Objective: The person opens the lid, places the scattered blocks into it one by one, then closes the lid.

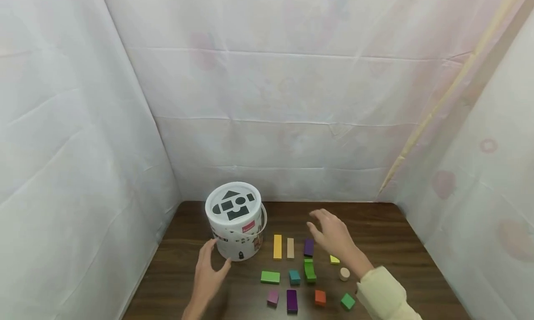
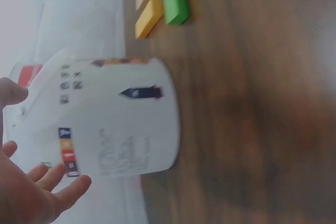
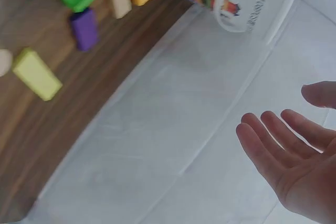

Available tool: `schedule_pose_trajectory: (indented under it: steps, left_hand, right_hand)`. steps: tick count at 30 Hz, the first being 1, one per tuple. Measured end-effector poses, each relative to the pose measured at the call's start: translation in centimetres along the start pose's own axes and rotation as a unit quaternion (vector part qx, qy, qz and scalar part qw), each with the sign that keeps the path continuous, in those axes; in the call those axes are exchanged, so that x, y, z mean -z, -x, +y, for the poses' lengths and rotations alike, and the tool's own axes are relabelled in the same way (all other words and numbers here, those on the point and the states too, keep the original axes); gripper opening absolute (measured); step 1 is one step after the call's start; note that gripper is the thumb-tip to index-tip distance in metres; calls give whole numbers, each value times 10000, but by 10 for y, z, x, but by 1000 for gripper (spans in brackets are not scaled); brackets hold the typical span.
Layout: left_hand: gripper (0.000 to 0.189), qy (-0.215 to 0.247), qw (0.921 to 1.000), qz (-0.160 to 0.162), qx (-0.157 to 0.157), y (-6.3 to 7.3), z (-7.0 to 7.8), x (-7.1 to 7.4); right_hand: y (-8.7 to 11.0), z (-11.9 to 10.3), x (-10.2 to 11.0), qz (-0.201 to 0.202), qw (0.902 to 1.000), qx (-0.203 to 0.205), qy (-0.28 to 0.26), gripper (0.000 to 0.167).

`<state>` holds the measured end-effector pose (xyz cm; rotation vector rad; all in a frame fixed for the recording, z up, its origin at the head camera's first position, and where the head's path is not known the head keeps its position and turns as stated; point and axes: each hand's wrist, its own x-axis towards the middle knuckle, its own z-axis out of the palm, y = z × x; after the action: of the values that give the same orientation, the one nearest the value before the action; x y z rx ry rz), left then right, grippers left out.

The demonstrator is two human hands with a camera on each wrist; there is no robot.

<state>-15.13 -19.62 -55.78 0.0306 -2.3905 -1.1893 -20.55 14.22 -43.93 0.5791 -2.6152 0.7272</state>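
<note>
A white lidded bucket point(image 1: 239, 246) with dark block shapes printed on its lid point(image 1: 233, 200) stands upright at the back left of the table. My left hand point(image 1: 207, 271) is at the bucket's near left side, thumb and fingers spread apart; whether the fingertips touch it I cannot tell. In the left wrist view the bucket point(image 2: 121, 119) fills the space before the fingers. My right hand point(image 1: 333, 234) hovers over the back right of the table, holding nothing, its fingers slightly bent. Below it lie a purple block point(image 1: 308, 247) and a yellow block point(image 3: 38, 74), partly hidden in the head view.
Several coloured wooden blocks lie spread over the dark table point(image 1: 388, 236), among them a green bridge-shaped block point(image 1: 309, 271), an orange-yellow bar point(image 1: 277, 247), a red block point(image 1: 320, 297) and a round wooden piece point(image 1: 344, 274). White cloth point(image 1: 271, 88) hangs behind and at both sides.
</note>
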Motion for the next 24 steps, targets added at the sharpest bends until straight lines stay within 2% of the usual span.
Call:
schedule_pose_trajectory:
  steps: [4,8,11,15,19,24]
  left_hand:
    - [75,-146,9998,70,-105,-19,7,1]
    - [80,-307,9995,-29,70,-33,12,2]
    - [81,-398,9989,-169,153,-40,13,1]
    - [78,-441,9985,-302,92,-45,13,-4]
    - [75,-431,9984,-340,99,-48,14,-6]
    - [73,-340,9985,-419,117,-51,14,-8]
  right_hand:
    - [-34,-12,-11,-495,9987,-14,-73,28]
    - [-64,-20,-26,-951,9951,-206,-163,29]
    - [-80,-23,-41,-1108,9923,-392,-391,29]
    - [-90,-25,-67,-1251,9873,-709,-681,29]
    - [-91,-31,-90,-1423,9802,-1044,-900,33]
    - [-87,-36,-111,-1710,9643,-1487,-1372,12]
